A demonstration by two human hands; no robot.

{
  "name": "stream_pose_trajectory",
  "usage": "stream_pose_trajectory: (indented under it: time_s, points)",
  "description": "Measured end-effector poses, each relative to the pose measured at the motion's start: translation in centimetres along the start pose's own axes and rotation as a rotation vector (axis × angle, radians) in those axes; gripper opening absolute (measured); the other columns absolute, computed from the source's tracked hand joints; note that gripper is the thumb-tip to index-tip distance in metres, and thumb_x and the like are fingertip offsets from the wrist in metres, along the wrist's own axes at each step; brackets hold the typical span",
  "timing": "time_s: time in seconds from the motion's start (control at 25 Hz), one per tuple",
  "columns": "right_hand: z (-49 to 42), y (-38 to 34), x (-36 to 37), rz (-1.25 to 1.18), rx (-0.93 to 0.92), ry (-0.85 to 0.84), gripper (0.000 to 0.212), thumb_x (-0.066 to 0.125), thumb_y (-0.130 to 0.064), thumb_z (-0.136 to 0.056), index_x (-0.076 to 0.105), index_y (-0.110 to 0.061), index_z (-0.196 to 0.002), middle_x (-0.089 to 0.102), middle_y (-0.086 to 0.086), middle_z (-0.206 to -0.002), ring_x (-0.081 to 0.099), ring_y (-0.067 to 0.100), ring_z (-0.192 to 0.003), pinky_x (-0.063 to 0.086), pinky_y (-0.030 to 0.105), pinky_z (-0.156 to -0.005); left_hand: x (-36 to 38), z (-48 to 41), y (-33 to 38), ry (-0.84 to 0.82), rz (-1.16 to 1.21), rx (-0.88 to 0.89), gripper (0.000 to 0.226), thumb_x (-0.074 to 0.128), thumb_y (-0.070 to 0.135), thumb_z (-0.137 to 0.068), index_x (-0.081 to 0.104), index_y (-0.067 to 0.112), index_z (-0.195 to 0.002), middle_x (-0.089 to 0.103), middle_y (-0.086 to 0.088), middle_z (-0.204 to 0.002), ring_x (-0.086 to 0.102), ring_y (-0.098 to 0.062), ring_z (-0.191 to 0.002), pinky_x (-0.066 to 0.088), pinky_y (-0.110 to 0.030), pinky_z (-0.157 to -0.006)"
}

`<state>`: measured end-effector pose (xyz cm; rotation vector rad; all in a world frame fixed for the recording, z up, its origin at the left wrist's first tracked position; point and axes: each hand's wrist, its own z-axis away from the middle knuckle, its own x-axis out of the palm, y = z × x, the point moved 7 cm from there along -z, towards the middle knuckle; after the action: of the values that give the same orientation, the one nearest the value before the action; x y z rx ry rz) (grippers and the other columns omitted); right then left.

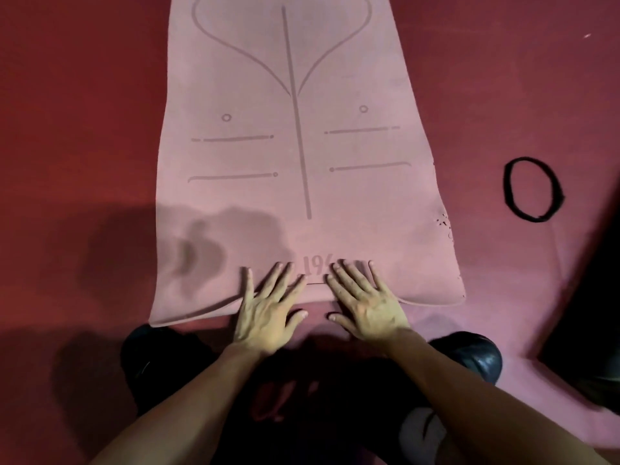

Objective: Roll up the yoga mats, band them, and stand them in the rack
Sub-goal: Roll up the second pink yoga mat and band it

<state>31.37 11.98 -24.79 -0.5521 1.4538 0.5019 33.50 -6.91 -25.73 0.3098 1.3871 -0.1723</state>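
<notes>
A dark red floor (84, 129) fills the view, and on it a pale pink yoga mat (251, 203) lies unrolled and flat, running away from the person. It is printed with a long centre line, short cross bars, small circles and a curved outline near the far end (some digits sit at the near end, partly covered by fingers). The mat's near edge is right under both hands. The left hand (268, 310) and the right hand (365, 303) rest side by side on that edge, fingers straight and spread, palms down, gripping nothing. The thumbs lie just off the mat. A black band (508, 191) lies looped on the floor to the right, apart from the mat.
</notes>
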Motion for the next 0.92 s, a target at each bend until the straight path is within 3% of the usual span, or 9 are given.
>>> stream_pose_trajectory:
  time_s: [0.16,0.52,0.76,0.92]
  points:
    - [-2.0,1.5,0.6,0.007,0.016,-0.117,0.080,0.035,-0.066,-0.098,0.037,-0.011,-0.157,0.028,0.009,-0.166,0.021,0.027,-0.155,0.019,0.055,-0.122,0.1,-0.5,-0.7,0.010,0.018,0.009,0.076,0.043,0.069,-0.089,0.033,0.036,-0.157,0.018,-0.011,-0.169,0.009,-0.031,-0.157,0.002,-0.074,-0.116]
    - [-4.3,3.1,0.8,-0.050,-0.097,-0.088,0.087,0.019,-0.068,-0.102,0.026,-0.001,-0.158,0.018,0.013,-0.167,0.014,0.023,-0.157,0.022,0.055,-0.123,0.2,-2.1,-1.6,0.065,0.005,0.031,0.069,0.043,0.062,-0.091,0.037,0.037,-0.154,0.024,-0.006,-0.167,0.014,-0.037,-0.155,0.012,-0.080,-0.110]
    - [-8.6,5.8,-0.1,-0.052,-0.027,-0.038,0.092,0.032,-0.073,-0.095,0.031,-0.006,-0.158,0.019,0.012,-0.168,0.014,0.027,-0.157,0.016,0.058,-0.124,-2.5,-6.2,-3.4,0.112,-0.079,-0.069,0.076,0.035,0.066,-0.094,0.036,0.023,-0.157,0.021,-0.015,-0.167,0.013,-0.032,-0.156,0.004,-0.070,-0.119]
    - [-10.2,6.9,-0.3,-0.073,-0.004,0.043,0.094,0.041,-0.073,-0.091,0.036,-0.005,-0.156,0.024,0.014,-0.167,0.019,0.028,-0.156,0.021,0.061,-0.121,-2.6,-8.4,-3.4,0.165,-0.178,0.047,0.072,0.044,0.065,-0.092,0.045,0.025,-0.152,0.035,-0.012,-0.162,0.027,-0.030,-0.153,0.004,-0.068,-0.121]
